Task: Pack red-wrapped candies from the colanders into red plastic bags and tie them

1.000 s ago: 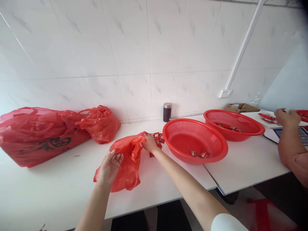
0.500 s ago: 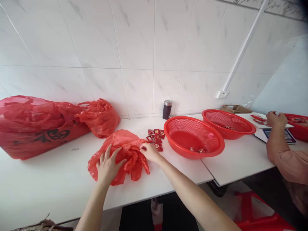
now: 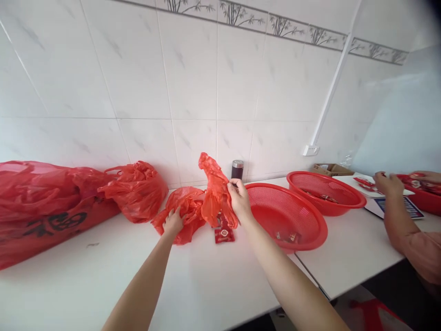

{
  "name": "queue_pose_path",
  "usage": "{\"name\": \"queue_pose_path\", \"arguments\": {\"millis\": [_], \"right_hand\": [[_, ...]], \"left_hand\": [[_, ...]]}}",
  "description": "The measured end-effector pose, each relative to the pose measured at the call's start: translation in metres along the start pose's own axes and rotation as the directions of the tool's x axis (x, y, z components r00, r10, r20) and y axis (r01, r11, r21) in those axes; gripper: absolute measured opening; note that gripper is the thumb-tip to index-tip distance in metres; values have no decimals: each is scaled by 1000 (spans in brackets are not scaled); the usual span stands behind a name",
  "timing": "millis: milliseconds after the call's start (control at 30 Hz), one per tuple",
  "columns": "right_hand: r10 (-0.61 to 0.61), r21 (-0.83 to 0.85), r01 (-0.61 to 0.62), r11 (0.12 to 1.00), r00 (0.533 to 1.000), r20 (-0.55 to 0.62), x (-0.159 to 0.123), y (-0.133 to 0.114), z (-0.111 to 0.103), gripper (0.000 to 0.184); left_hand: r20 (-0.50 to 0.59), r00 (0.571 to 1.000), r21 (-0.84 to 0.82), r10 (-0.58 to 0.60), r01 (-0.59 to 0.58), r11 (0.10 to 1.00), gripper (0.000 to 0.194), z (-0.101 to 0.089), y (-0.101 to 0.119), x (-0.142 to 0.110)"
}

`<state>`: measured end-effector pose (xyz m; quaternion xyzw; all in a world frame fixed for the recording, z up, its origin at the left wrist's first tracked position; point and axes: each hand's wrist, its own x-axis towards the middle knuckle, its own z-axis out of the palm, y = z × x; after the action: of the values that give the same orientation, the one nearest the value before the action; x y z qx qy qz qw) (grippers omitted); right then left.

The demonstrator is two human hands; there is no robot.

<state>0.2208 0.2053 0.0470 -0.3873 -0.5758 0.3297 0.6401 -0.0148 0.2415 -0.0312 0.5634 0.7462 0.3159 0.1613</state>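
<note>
Aloft, red bag (image 3: 216, 197) in right fingers (image 3: 238, 185)

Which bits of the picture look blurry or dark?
In the head view, the top right corner is dark and blurred, I can't tell by what; low at the right of the head view, the red plastic stool looks smeary, near deep shadow under the white table; mid head view, the crumpled red plastic bag in the right hand looks clearer.

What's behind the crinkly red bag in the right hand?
Small red packets lie on the white table behind the bag; some show past its lower edge. The bag covers the rest of that spot, so their number can't be told.
</note>
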Motion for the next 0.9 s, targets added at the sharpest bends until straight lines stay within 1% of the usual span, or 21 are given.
{"name": "queue_pose_path", "arguments": {"millis": [67, 100, 167, 200, 233, 267, 300, 367, 433, 467, 533, 600, 633, 667, 700, 767, 800, 833, 867, 900], "right_hand": [[-31, -8, 32, 999, 998, 53, 4, -6, -4, 25], [-44, -15, 45, 999, 996, 72, 3, -8, -5, 24], [-48, -19, 49, 999, 996, 76, -4, -7, -3, 23], [-33, -11, 33, 999, 997, 67, -10, -6, 1, 23], [-7, 4, 7, 1000, 998, 61, -16, -4, 5, 22], [20, 23, -22, 1000, 998, 62, -24, -4, 10, 21], [39, 42, -42, 998, 997, 73, -32, -3, 14, 21], [31, 59, -36, 998, 996, 84, -46, -5, 16, 19], [5, 41, -7, 999, 999, 46, -56, -9, 7, 19], [2, 24, -3, 1000, 1000, 18, -59, -11, -1, 19], [17, -11, -17, 1000, 999, -34, -62, -15, -22, 20], [45, -34, -46, 998, 998, -43, -62, -16, -43, 22], [66, -41, -67, 997, 997, -36, -62, -15, -51, 23], [95, -47, -96, 994, 995, -17, -62, -14, -56, 24], [130, -52, -129, 990, 991, 15, -62, -13, -60, 25], [174, -67, -169, 983, 980, 95, -61, -13, -63, 26], [177, -82, -167, 983, 974, 141, -61, -14, -62, 26], [170, -107, -152, 983, 966, 196, -62, -17, -62, 26], [156, -143, -121, 982, 952, 265, -63, -20, -62, 25], [142, -193, -77, 978, 927, 348, -64, -24, -62, 25]], "left_hand": [[-19, 998, -121, 63, -64, 991, 46, -19, 27, 6], [-21, 993, -192, 114, -116, 975, 45, -29, 39, 3], [22, 971, -339, 237, -216, 916, 42, -45, 61, -15], [77, 949, -409, 305, -249, 878, 44, -48, 70, -30], [141, 923, -466, 358, -258, 847, 45, -48, 76, -46], [184, 903, -508, 389, -251, 824, 45, -44, 81, -62], [206, 897, -536, 392, -231, 812, 42, -38, 82, -79], [202, 918, -562, 343, -178, 808, 35, -25, 76, -107], [195, 945, -568, 264, -111, 815, 33, -20, 59, -127], [221, 948, -562, 229, -68, 825, 37, -22, 47, -134], [316, 933, -524, 171, 21, 852, 46, -33, 22, -145], [375, 922, -462, 99, 93, 882, 52, -47, 1, -155], [363, 930, -429, 57, 113, 896, 53, -53, -7, -160], [320, 947, -398, 16, 119, 909, 52, -57, -12, -164], [250, 968, -361, -22, 114, 926, 50, -60, -15, -168], [116, 992, -245, -55, 83, 966, 57, -61, -16, -172], [67, 997, -178, -41, 53, 983, 60, -61, -15, -172], [36, 999, -108, -10, 14, 994, 60, -59, -13, -171], [24, 999, -34, 35, -34, 999, 53, -58, -12, -169], [12, 997, 37, 79, -80, 996, 44, -57, -10, -167]]}}
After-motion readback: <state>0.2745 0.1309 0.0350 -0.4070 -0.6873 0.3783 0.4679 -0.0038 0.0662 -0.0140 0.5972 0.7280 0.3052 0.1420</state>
